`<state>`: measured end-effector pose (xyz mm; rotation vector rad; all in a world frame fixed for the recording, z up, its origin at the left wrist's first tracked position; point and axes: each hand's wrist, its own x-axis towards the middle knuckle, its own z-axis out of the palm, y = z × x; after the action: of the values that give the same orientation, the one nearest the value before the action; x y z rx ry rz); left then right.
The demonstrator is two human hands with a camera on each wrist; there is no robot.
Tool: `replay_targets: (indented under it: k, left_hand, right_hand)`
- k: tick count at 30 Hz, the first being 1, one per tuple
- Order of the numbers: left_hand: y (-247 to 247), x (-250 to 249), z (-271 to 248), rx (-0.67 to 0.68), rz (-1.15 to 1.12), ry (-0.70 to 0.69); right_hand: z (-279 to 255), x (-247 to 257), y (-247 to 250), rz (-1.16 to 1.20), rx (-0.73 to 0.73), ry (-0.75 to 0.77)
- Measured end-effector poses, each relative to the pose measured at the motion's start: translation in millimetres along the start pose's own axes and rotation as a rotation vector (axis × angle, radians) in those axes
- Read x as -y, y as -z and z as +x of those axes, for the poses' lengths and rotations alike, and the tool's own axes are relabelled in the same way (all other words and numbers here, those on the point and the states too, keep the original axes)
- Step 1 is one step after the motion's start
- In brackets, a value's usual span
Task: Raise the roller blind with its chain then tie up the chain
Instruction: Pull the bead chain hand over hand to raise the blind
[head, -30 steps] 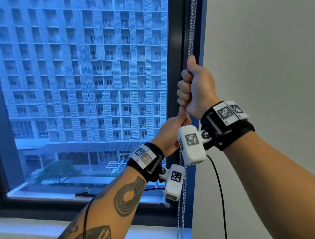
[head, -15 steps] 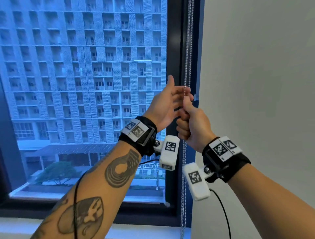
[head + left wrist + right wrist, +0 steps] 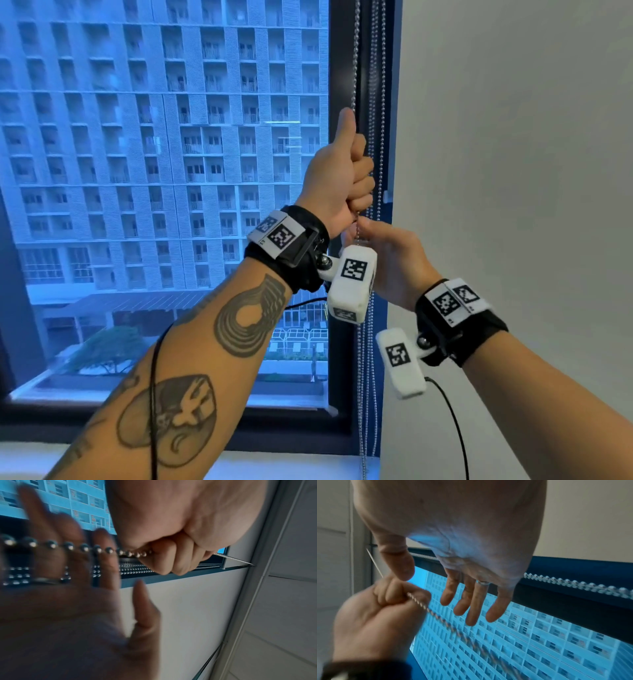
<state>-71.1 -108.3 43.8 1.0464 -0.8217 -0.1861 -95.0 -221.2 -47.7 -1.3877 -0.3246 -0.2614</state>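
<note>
A silver bead chain (image 3: 356, 68) hangs in several strands along the dark window frame (image 3: 342, 377) at the right side of the window. My left hand (image 3: 342, 178) grips one strand in a fist at mid height, thumb pointing up; the left wrist view shows the chain (image 3: 96, 549) running into the curled fingers (image 3: 171, 561). My right hand (image 3: 394, 260) is just below it, open, with straight fingers (image 3: 471, 601) beside the chain and holding nothing. It appears blurred in the left wrist view. The blind itself is not in the head view.
A white wall (image 3: 513, 171) starts right of the frame. The white sill (image 3: 291, 466) runs along the bottom, with the chain ends hanging down to it. A small white clip (image 3: 387, 197) sits on the frame edge. A black cable (image 3: 452, 428) trails from my right wrist.
My right hand pulled the chain down from high up, then let go and opened. My left hand rose from below it and now grips the chain above the right hand.
</note>
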Motion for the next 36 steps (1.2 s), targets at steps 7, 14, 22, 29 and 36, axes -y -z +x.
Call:
replay_targets:
  k: [7, 14, 22, 29, 36]
  left_hand:
    - [20, 36, -19, 0.035, -0.024, 0.06]
    - [33, 82, -40, -0.007, 0.039, 0.166]
    - [47, 101, -37, 0.067, 0.188, 0.092]
    - [64, 84, -19, 0.071, 0.026, 0.14]
    - [57, 36, 1, 0.019, 0.008, 0.051]
  right_hand:
    - [6, 48, 4, 0.082, -0.038, 0.133]
    - [19, 76, -29, 0.047, -0.094, 0.183]
    - [25, 79, -53, -0.032, -0.243, 0.175]
    - [21, 67, -47, -0.004, -0.277, 0.186]
    - [9, 7, -31, -0.004, -0.275, 0.101]
